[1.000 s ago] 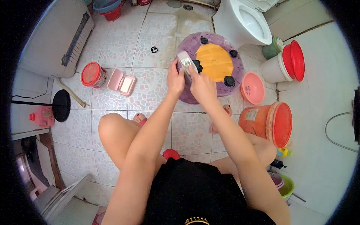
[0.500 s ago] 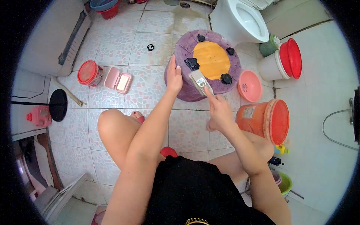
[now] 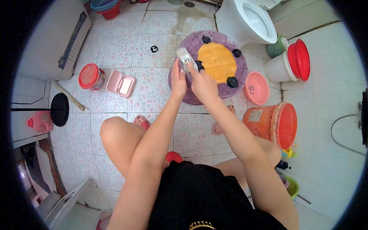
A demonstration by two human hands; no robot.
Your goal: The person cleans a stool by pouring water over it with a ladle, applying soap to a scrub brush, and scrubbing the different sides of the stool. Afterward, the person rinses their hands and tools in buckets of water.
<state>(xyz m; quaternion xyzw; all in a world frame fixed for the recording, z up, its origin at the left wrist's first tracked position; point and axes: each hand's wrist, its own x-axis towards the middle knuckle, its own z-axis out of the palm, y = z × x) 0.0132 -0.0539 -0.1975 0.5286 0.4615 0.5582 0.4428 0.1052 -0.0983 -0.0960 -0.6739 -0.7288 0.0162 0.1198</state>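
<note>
A round purple cushioned stool [image 3: 188, 42] lies with its orange base and black feet facing up. My right hand [image 3: 204, 86] is closed on a pale brush [image 3: 186, 58], which lies over the stool's left side beside one black foot. My left hand [image 3: 178, 81] rests against the stool's left edge, its fingers stretched out near the brush and holding nothing.
On the tiles at the left are an open pink soap box [image 3: 125, 86] and a red-lidded bucket [image 3: 89, 76]. To the right stand a pink basin [image 3: 257, 88], a large orange bucket [image 3: 264, 120] and a white bucket [image 3: 278, 69]. The toilet [image 3: 245, 23] is behind.
My right hand and the brush have moved up and left over the stool from its lower edge, back close to my left hand. My left hand has stayed at the stool's edge.
</note>
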